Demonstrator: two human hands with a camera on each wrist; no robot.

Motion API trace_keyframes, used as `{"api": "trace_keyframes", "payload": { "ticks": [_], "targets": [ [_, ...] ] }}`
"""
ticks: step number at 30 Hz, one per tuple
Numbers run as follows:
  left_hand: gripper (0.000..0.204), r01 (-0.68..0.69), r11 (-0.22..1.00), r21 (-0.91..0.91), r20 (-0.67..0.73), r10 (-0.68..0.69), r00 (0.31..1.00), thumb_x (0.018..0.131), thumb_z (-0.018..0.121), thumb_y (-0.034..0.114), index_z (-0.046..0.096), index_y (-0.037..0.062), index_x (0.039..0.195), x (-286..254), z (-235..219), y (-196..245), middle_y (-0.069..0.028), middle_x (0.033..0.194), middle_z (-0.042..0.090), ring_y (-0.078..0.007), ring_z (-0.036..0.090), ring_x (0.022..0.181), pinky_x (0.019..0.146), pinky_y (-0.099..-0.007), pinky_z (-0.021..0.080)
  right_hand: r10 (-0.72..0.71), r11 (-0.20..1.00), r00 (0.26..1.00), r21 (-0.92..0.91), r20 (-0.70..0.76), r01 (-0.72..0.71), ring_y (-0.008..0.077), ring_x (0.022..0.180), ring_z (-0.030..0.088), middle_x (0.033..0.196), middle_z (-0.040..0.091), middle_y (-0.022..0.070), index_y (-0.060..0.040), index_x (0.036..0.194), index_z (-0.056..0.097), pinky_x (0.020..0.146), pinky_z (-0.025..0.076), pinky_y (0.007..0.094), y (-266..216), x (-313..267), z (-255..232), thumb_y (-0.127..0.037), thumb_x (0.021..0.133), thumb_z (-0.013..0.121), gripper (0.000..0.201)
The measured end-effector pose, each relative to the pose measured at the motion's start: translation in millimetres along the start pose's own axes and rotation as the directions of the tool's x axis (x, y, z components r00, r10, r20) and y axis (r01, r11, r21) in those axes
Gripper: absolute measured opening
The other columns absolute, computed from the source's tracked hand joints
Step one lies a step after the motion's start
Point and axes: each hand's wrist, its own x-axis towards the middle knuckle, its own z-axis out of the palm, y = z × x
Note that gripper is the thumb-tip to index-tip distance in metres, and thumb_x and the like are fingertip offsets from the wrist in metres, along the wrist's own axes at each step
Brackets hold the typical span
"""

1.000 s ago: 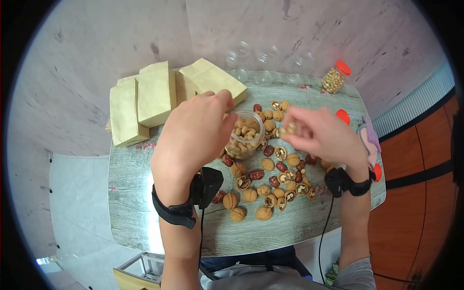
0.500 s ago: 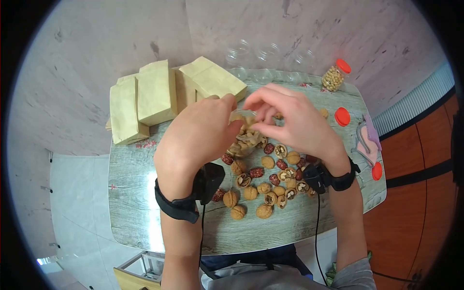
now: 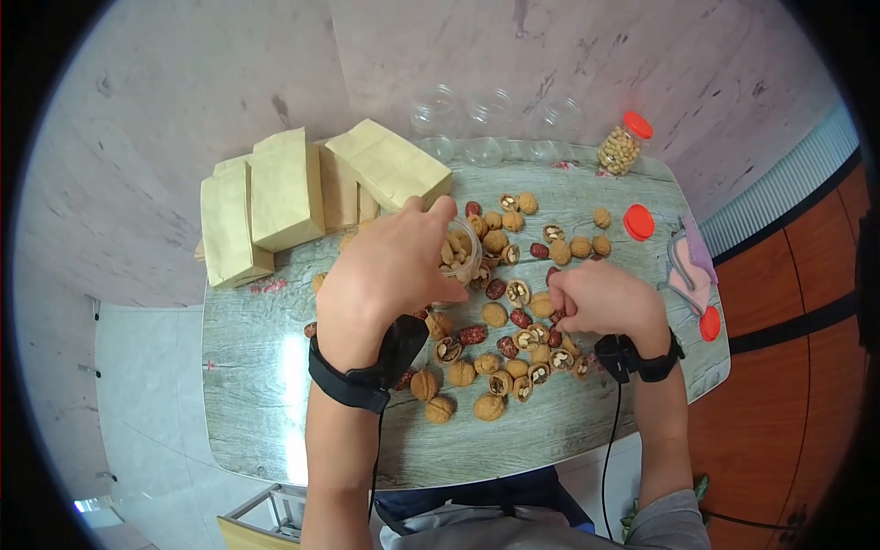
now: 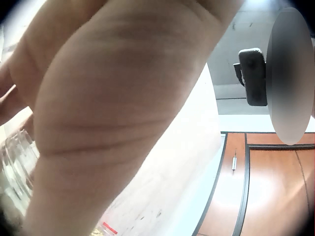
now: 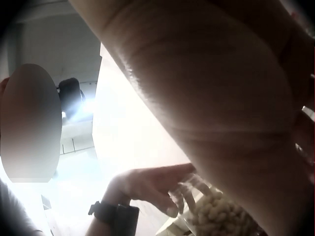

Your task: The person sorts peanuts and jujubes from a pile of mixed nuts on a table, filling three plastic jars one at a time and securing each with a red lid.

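My left hand grips a clear plastic jar of peanuts in the shell, thumb and fingers about its side near the rim. In the right wrist view, the peanuts show through the jar's wall. To the right of the jar, my right hand reaches down among the loose nuts, fingers bent and fingertips hidden; I cannot tell whether it pinches anything. Around it lie whole walnuts, cracked walnuts and wrinkled red dates.
Paper bags stand at the back left. Several clear jars line the back edge, with a red-lidded jar of pale nuts to their right. Red lids and a pink and purple cloth item lie along the right side.
My right hand, with pale nuts in its fingers a second ago, passed over the jar's mouth, then moved right and down to the pile. My left hand stays on the jar.
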Motion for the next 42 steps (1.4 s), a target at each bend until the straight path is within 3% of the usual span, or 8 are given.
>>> {"api": "trace_keyframes", "payload": {
  "ticks": [12,14,20,22,28,36,38,42],
  "targets": [
    [0.073,-0.152,0.986,-0.07,-0.348,0.119,0.93,0.068,0.093,0.031,0.062,0.006,0.129,-9,-30,-13,-0.0155,0.113,0.071,-0.0316,0.07,0.107,0.091,-0.0421,0.056,-0.007,0.998,1.0,-0.055,-0.007,0.007,0.0366,0.083,0.07,0.078,0.066,0.0157,-0.0023,0.088,0.06,0.071,0.053,0.0449,14,7,20,0.001,0.074,0.072,0.019],
    [0.07,-0.218,0.976,0.02,-0.493,0.199,0.847,0.069,0.092,0.036,0.064,0.0067,0.126,-7,-27,-16,-0.0164,0.11,0.071,-0.0352,0.072,0.096,0.083,-0.0437,0.057,-0.017,0.999,1.0,-0.048,-0.015,0.016,0.0368,0.083,0.069,0.079,0.066,0.0155,-0.0023,0.088,0.06,0.072,0.053,0.0448,14,8,21,0.002,0.074,0.071,0.018],
    [0.076,-0.129,0.99,-0.048,-0.265,0.112,0.958,0.067,0.094,0.034,0.062,0.0039,0.129,-8,-27,-11,-0.0163,0.115,0.072,-0.0334,0.071,0.105,0.09,-0.0411,0.056,-0.14,0.989,0.981,0.03,-0.131,0.145,0.0294,0.077,0.067,0.082,0.065,0.0123,-0.0025,0.093,0.065,0.068,0.052,0.039,4,-5,-20,0.001,0.08,0.069,0.014],
    [0.078,-0.137,0.988,-0.068,-0.2,0.122,0.972,0.066,0.095,0.033,0.061,0.0039,0.131,-5,-23,-9,-0.0175,0.115,0.072,-0.0345,0.071,0.107,0.091,-0.0408,0.056,-0.224,0.908,0.831,0.2,-0.51,0.367,0.0208,0.073,0.064,0.087,0.064,0.0092,-0.0028,0.1,0.068,0.065,0.049,0.0329,-14,-6,-38,-0.001,0.085,0.07,0.015],
    [0.082,-0.194,0.969,-0.152,-0.062,0.187,0.981,0.068,0.095,0.03,0.054,0.0066,0.134,6,-6,-7,-0.0188,0.108,0.072,-0.0398,0.069,0.102,0.087,-0.0443,0.054,-0.314,0.785,0.618,0.169,-0.721,0.596,0.022,0.076,0.066,0.094,0.065,0.0092,-0.0046,0.102,0.066,0.068,0.053,0.0347,-65,30,-33,-0.007,0.09,0.071,0.013],
    [0.081,-0.154,0.982,-0.106,-0.001,0.155,0.988,0.07,0.094,0.027,0.054,0.0081,0.137,9,1,-13,-0.0185,0.122,0.07,-0.0388,0.066,0.113,0.091,-0.0443,0.053,-0.246,0.866,0.695,0.168,-0.675,0.471,0.0153,0.075,0.064,0.094,0.064,0.0062,-0.003,0.101,0.068,0.069,0.052,0.0302,-45,15,-40,-0.008,0.088,0.075,0.015],
    [0.081,-0.148,0.986,-0.078,0.002,0.149,0.989,0.07,0.093,0.027,0.054,0.0085,0.139,9,4,-16,-0.0185,0.125,0.069,-0.0377,0.066,0.116,0.092,-0.044,0.053,-0.226,0.946,0.884,0.123,-0.409,0.299,0.0197,0.078,0.067,0.102,0.064,0.0086,-0.0036,0.108,0.067,0.071,0.054,0.0338,-34,6,-39,-0.014,0.087,0.078,0.027],
    [0.082,-0.108,0.991,-0.085,0.039,0.111,0.993,0.071,0.094,0.029,0.055,0.0088,0.141,8,-3,-14,-0.0178,0.126,0.069,-0.0358,0.066,0.112,0.093,-0.0425,0.053,-0.121,0.991,0.986,0.052,-0.119,0.127,0.0316,0.099,0.066,0.107,0.061,0.014,-0.0043,0.117,0.063,0.084,0.055,0.044,-28,-5,2,-0.022,0.083,0.082,0.043]
  ]
}}
